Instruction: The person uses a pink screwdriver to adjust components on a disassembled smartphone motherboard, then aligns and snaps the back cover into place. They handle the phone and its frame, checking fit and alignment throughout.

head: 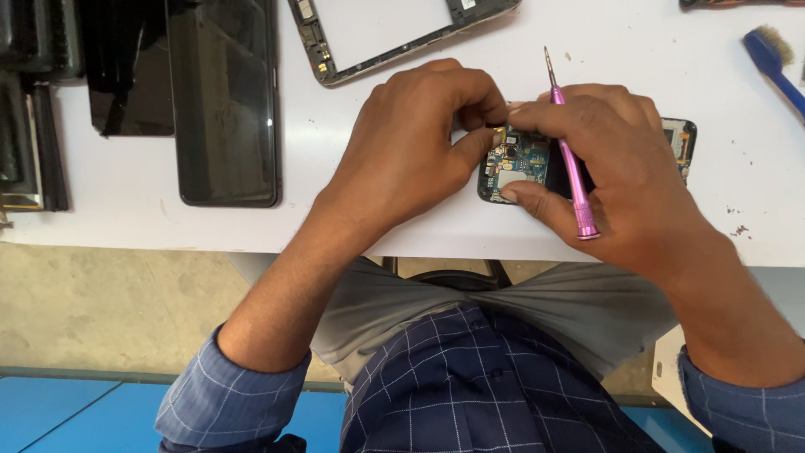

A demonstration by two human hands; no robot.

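While half hidden, phone (524,164) under both hands.

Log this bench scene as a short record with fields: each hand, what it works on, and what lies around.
Left hand: fingertips pinching at the top edge of the opened phone
Right hand: resting on the phone, purple screwdriver tucked between its fingers, tip pointing away
Phone: back removed, circuit board exposed, lying on the white table
Nearby: phone frame above, dark screen panels at left, blue brush at right
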